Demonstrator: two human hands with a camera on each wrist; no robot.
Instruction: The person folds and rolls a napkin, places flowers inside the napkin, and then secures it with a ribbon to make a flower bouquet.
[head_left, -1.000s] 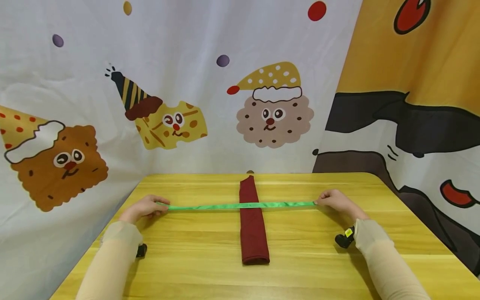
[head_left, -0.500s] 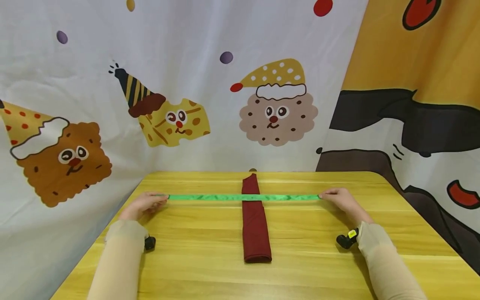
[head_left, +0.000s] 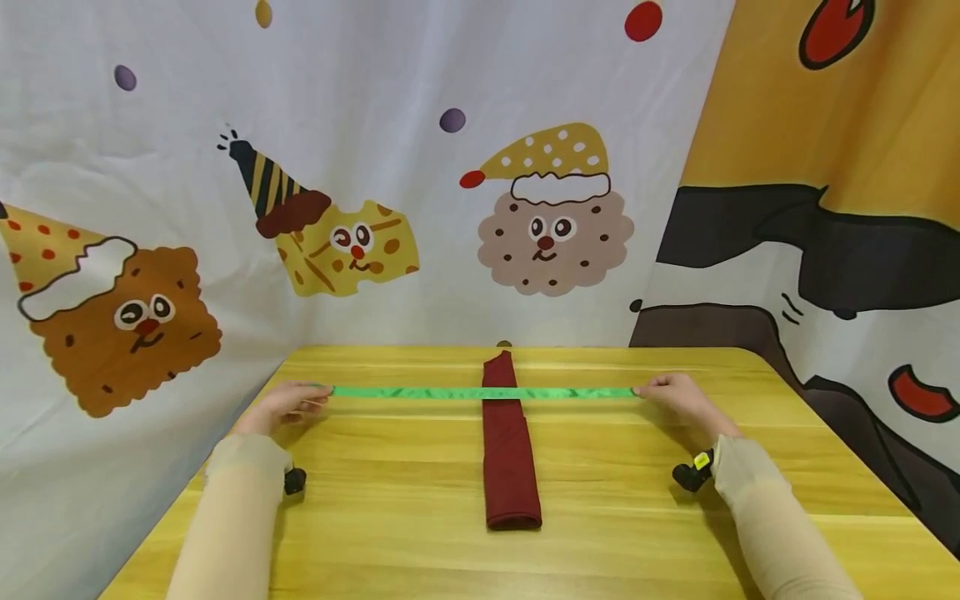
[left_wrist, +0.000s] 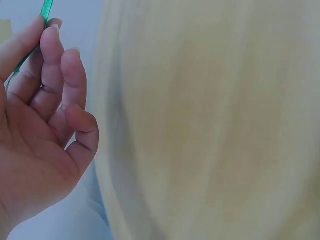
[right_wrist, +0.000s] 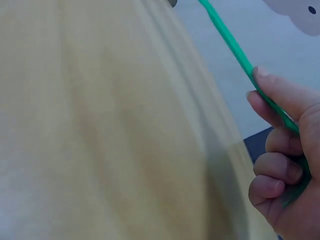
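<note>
Sleeve (head_left: 228,517), left, and sleeve (head_left: 776,521), right: cream, one each side of the cloth (head_left: 512,467). Cloth: dark red, folded long and narrow, flat on the table (head_left: 375,533). Left hand (head_left: 287,404): well left of the cloth, thumb and finger pinching the ribbon (head_left: 420,392), other fingers loosely bent. Right hand (head_left: 678,396): well right of the cloth, pinching likewise, remaining fingers curled, ribbon tail in palm. Ribbon: green, straight between the hands, crossing over the cloth's far part. Curtain (head_left: 420,321): cartoon-printed, beyond the cloth.
</note>
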